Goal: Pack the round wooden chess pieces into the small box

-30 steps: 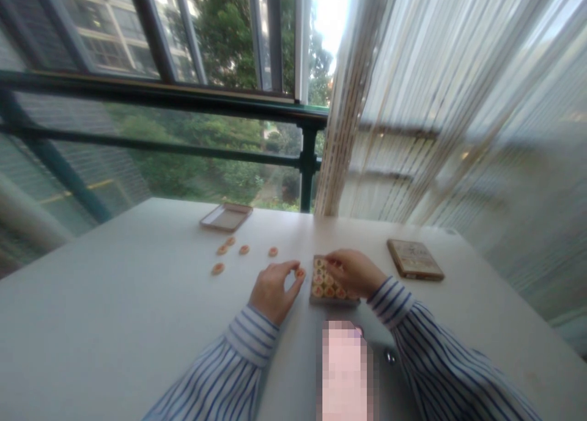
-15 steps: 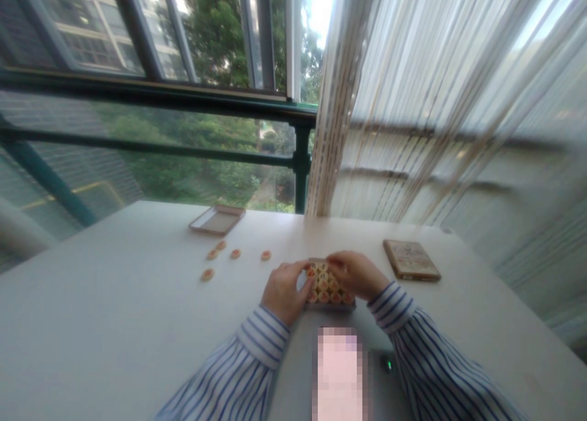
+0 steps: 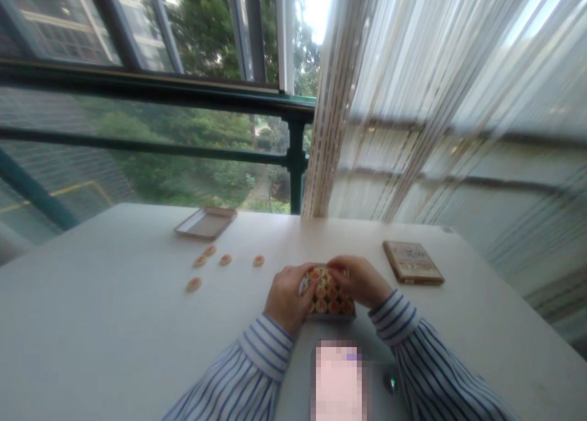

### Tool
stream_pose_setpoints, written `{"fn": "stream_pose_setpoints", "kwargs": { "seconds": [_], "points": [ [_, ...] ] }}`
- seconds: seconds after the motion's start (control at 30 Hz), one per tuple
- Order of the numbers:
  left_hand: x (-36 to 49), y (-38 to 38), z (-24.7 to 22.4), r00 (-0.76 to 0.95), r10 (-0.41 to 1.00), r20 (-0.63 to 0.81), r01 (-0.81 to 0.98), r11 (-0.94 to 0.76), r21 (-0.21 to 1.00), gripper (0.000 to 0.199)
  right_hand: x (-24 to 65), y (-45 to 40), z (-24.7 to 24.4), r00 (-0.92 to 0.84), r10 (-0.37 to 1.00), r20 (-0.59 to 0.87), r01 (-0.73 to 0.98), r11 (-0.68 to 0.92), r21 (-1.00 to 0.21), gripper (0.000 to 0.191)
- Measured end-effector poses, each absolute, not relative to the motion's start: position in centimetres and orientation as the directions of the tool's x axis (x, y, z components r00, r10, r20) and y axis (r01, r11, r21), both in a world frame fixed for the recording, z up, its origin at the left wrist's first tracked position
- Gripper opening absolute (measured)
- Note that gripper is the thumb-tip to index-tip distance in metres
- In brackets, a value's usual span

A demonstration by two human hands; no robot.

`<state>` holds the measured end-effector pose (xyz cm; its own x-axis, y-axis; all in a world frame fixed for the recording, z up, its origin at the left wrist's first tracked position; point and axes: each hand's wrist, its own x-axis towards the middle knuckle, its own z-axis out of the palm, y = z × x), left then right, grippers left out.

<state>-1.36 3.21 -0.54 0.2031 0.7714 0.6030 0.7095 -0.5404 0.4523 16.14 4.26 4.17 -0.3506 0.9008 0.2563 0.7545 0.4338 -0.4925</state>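
Between my hands a small box holds rows of round wooden pieces with red or dark markings. My left hand is closed at the box's left side, its thumb over the pieces and its fingers at the far edge. At the far right part of the box, my right hand has its fingers bent down onto the pieces; whether a piece is pinched there is hidden. Several loose round pieces lie on the white table to the left.
An open shallow tray or lid lies at the table's back left. A flat printed box rests on the right. Near the front edge are a blurred-out pink object and a small dark item.
The view has shifted slightly, so the table items appear a little lower, with those on the left further left. Both hands stay at the box, my right fingers bent more over the pieces.
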Motion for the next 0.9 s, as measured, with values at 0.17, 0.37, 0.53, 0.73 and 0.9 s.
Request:
{"fn": "stream_pose_setpoints", "kwargs": {
  "seconds": [0.17,0.37,0.53,0.73,0.9],
  "points": [
    [-1.41,2.92,-0.62,0.195,0.738,0.646,0.689,-0.572,0.445,0.024,15.82,4.38,4.03,-0.338,0.914,0.223,0.713,0.404,-0.574,0.019],
    [-1.27,2.71,-0.5,0.222,0.727,0.649,0.656,-0.604,0.453,0.023,15.34,4.5,3.89,-0.351,0.914,0.203,0.632,0.391,-0.669,0.019],
    [-1.26,2.61,-0.48,0.236,0.738,0.632,0.639,-0.608,0.472,0.025,15.21,4.56,3.83,-0.362,0.917,0.17,0.582,0.364,-0.727,0.018],
    [-1.32,2.6,-0.38,0.247,0.736,0.63,0.615,-0.622,0.485,0.025,15.23,4.66,3.79,-0.36,0.918,0.165,0.541,0.35,-0.765,0.017],
    [-1.48,2.7,-0.55,0.196,0.751,0.63,0.625,-0.591,0.51,0.025,15.26,4.74,3.97,-0.329,0.93,0.164,0.521,0.324,-0.79,0.018]
  ]
}}
